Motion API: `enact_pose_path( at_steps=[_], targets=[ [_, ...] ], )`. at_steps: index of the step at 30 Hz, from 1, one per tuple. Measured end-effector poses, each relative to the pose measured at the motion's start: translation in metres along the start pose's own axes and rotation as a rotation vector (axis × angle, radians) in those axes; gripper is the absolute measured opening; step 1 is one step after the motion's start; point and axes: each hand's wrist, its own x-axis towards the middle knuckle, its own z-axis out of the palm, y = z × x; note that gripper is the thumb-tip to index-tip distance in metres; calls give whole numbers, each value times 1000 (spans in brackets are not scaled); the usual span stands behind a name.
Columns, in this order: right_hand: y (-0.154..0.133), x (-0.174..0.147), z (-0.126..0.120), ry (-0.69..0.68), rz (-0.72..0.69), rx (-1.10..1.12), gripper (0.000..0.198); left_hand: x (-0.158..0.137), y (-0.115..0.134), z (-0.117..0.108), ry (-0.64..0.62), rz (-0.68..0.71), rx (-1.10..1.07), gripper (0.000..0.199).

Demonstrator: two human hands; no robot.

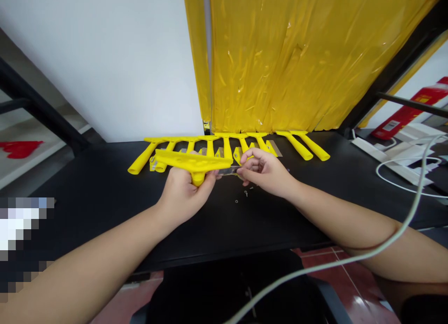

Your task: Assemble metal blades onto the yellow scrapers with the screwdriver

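My left hand point(182, 195) is wrapped round a yellow plastic T-shaped scraper handle point(192, 161), its wide bar lying crosswise above the fist. Between my left thumb and my right fingertips runs a short shiny metal blade point(229, 170). My right hand point(268, 172) is closed, thumb and fingers pinching the right end of that blade. Several small metal screws and rings point(246, 193) lie on the black table just below my right hand. Behind both hands stands a row of similar yellow scraper handles point(143, 159), partly hidden by what I hold.
The black table point(217, 226) ends at a white panel point(140, 62) and a yellow plastic curtain point(280, 58). Yellow pieces with metal blades point(275, 149) lie among the handles. A white cable point(353, 258) crosses my right forearm. A red package point(408, 111) rests at right.
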Motion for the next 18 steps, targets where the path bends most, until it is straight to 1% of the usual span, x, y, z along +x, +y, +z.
enact_pose_path(
  at_steps=[2, 3, 6, 8, 11, 18],
  targets=[
    [-2, -2, 2, 33, -45, 2, 47, 0, 0, 1, 7, -55, -27, 8],
    [-2, -3, 2, 43, -74, -12, 45, 0, 0, 2, 14, -86, -45, 8],
    [-1, -4, 3, 57, -156, -97, 33, -2, -2, 5, 27, -179, -118, 10],
    [1, -4, 3, 67, -192, -147, 25, -2, -3, 7, 30, -215, -160, 11],
    [4, -3, 2, 70, -225, -185, 21, -2, -4, 9, 30, -231, -196, 11],
    [6, -2, 1, 66, -282, -212, 23, 0, 0, 8, 42, -238, -245, 10]
  ],
)
